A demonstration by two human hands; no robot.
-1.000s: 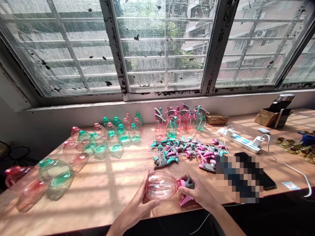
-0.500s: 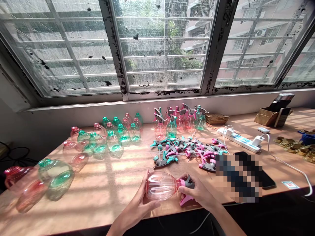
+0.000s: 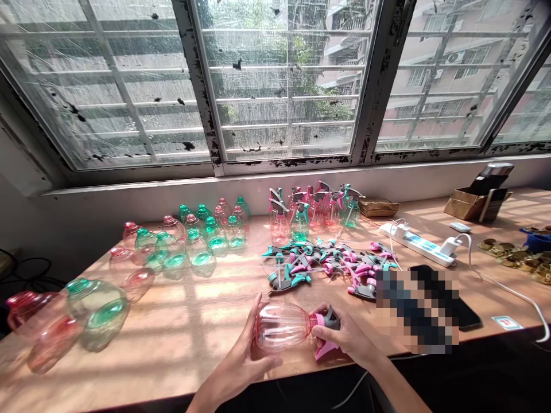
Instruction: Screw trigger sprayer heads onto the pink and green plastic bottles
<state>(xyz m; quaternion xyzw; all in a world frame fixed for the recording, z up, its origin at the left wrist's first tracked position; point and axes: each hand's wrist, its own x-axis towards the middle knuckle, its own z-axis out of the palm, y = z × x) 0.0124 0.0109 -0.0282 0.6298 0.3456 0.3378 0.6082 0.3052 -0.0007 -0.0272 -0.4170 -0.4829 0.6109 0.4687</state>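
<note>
A clear pink spray bottle [image 3: 282, 326] lies on its side near the table's front edge, its base to the left. My left hand [image 3: 246, 350] cups the base, with fingers behind it and the thumb along the near side. At the neck, my right hand [image 3: 344, 335] is closed around the pink and grey spray head [image 3: 317, 322], thumb on the pink collar. Just beyond my hands lies a pile of loose pink, teal and grey spray heads [image 3: 301, 265].
Open pink and green bottles [image 3: 172, 252] stand at the left. Several bottles with spray heads [image 3: 316, 212] stand by the window wall. To the right are a power strip [image 3: 417, 244] with white cables, a phone [image 3: 462, 310], a blurred patch and a cardboard box [image 3: 465, 203].
Almost nothing differs. The fingers and thumb of my left hand have shifted slightly at the bottle's base; my right hand keeps its grip on the spray head.
</note>
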